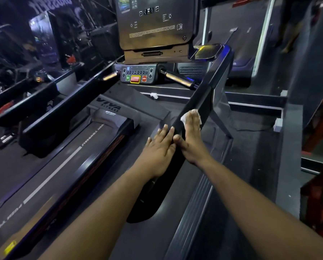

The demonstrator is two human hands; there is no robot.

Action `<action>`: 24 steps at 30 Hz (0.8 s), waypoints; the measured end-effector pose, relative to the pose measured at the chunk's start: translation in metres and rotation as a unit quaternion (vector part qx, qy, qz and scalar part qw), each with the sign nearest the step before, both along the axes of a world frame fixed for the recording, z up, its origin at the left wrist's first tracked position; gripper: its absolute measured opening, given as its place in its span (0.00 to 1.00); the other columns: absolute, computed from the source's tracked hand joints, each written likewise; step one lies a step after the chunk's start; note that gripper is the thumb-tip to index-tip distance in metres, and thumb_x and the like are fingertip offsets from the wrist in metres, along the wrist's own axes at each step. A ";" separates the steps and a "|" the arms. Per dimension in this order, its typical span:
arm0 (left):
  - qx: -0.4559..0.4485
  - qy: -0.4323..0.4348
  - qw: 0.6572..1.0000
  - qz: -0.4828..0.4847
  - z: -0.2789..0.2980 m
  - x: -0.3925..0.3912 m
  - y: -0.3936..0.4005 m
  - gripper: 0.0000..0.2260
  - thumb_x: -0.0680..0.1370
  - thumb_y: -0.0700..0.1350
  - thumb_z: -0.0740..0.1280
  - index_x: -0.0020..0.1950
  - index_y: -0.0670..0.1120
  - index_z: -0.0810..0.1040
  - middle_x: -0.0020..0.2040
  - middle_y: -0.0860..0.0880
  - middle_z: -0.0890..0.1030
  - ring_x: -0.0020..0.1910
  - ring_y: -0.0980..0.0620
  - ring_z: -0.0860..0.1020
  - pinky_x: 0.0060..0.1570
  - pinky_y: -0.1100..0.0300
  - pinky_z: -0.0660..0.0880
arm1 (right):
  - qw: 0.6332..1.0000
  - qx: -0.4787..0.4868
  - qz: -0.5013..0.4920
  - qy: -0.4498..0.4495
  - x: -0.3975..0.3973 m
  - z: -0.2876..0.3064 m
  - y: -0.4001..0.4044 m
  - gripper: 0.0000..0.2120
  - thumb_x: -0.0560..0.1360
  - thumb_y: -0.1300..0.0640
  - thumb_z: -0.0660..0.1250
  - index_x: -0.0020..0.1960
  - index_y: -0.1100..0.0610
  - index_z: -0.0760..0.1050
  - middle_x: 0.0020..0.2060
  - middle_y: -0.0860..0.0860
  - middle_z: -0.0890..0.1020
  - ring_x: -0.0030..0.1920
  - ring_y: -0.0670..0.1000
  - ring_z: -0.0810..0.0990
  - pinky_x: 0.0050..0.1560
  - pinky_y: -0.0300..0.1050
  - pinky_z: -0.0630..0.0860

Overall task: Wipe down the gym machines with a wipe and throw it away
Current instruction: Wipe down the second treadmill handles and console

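Note:
I stand beside a black treadmill whose right side rail (203,94) runs from the console down toward me. My right hand (191,134) lies flat on top of that rail, pressing a white wipe (185,117) against it; the wipe's edges show past my fingers. My left hand (161,147) rests flat on the rail's inner side, just behind and left of the right hand, fingers together, with nothing in it. Most of the wipe is hidden under my palm.
The treadmill belt (67,166) stretches at the lower left, the left rail (67,102) beyond it. Ahead are the console screen (155,21) and a control panel (138,74) with red and green buttons. A phone (206,51) lies on the console's right tray. Another treadmill stands further left.

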State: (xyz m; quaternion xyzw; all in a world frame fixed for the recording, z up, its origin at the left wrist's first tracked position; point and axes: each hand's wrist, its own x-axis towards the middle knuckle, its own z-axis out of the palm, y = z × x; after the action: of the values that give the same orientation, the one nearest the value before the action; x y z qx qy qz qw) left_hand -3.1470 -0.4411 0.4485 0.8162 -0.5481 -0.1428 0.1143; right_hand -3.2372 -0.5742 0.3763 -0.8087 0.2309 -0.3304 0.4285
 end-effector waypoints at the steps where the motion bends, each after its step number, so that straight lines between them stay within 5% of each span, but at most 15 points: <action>1: 0.001 -0.002 1.000 0.000 0.001 0.000 -0.002 0.26 0.87 0.54 0.51 0.84 0.56 0.46 0.84 0.55 0.42 0.82 0.58 0.40 0.81 0.48 0.39 | 1.000 -0.002 -0.021 0.003 0.005 0.003 -0.018 0.61 0.65 0.14 0.42 0.79 0.57 0.32 0.80 0.54 0.34 0.78 0.48 0.28 0.79 0.48 0.33; 3: 0.001 -0.007 1.000 0.000 0.002 -0.001 -0.004 0.26 0.88 0.54 0.51 0.84 0.55 0.46 0.84 0.55 0.43 0.82 0.57 0.40 0.81 0.49 0.39 | 0.997 0.000 -0.069 0.021 0.012 0.012 -0.058 0.65 0.62 0.13 0.41 0.82 0.60 0.38 0.81 0.59 0.38 0.80 0.51 0.34 0.80 0.54 0.36; 7: -0.001 -0.005 1.000 0.000 0.002 -0.002 -0.003 0.26 0.87 0.55 0.50 0.84 0.57 0.45 0.84 0.56 0.42 0.81 0.59 0.38 0.81 0.50 0.37 | 0.990 0.001 -0.094 0.107 0.008 0.019 -0.121 0.66 0.60 0.12 0.38 0.83 0.56 0.38 0.82 0.52 0.37 0.81 0.50 0.36 0.79 0.65 0.40; 12: 0.001 -0.011 1.000 0.004 0.000 0.000 -0.004 0.26 0.87 0.55 0.50 0.84 0.57 0.45 0.84 0.55 0.42 0.81 0.59 0.39 0.81 0.48 0.39 | 0.994 -0.064 -0.049 0.076 0.008 0.010 -0.074 0.65 0.64 0.13 0.42 0.82 0.62 0.52 0.82 0.60 0.46 0.82 0.57 0.40 0.81 0.61 0.42; 17: 0.003 -0.020 1.000 0.004 -0.002 0.000 -0.004 0.27 0.87 0.57 0.50 0.84 0.58 0.45 0.84 0.56 0.42 0.81 0.59 0.38 0.81 0.48 0.39 | 0.993 -0.112 0.003 0.031 0.007 -0.005 -0.064 0.61 0.67 0.16 0.47 0.83 0.60 0.45 0.82 0.58 0.47 0.82 0.58 0.40 0.81 0.58 0.39; 19: 0.007 -0.019 1.000 0.005 -0.001 -0.001 -0.004 0.26 0.87 0.56 0.49 0.84 0.58 0.44 0.84 0.57 0.41 0.81 0.59 0.37 0.81 0.48 0.38 | 0.997 -0.059 -0.046 -0.013 0.016 -0.004 -0.095 0.61 0.68 0.16 0.47 0.81 0.64 0.49 0.81 0.62 0.48 0.82 0.59 0.43 0.81 0.61 0.41; 24: 0.011 -0.017 1.000 0.006 0.001 -0.002 -0.005 0.26 0.87 0.56 0.49 0.84 0.58 0.44 0.84 0.57 0.41 0.81 0.59 0.37 0.81 0.48 0.39 | 0.982 0.136 -0.111 -0.063 0.027 -0.001 -0.091 0.60 0.68 0.17 0.48 0.82 0.58 0.35 0.82 0.53 0.38 0.81 0.51 0.34 0.81 0.57 0.37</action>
State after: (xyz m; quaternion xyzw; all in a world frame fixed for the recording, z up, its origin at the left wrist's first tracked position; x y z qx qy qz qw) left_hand -3.1493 -0.4465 0.4491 0.8231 -0.5432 -0.1342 0.0975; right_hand -3.2101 -0.6653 0.3749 -0.6899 0.3348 -0.3918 0.5084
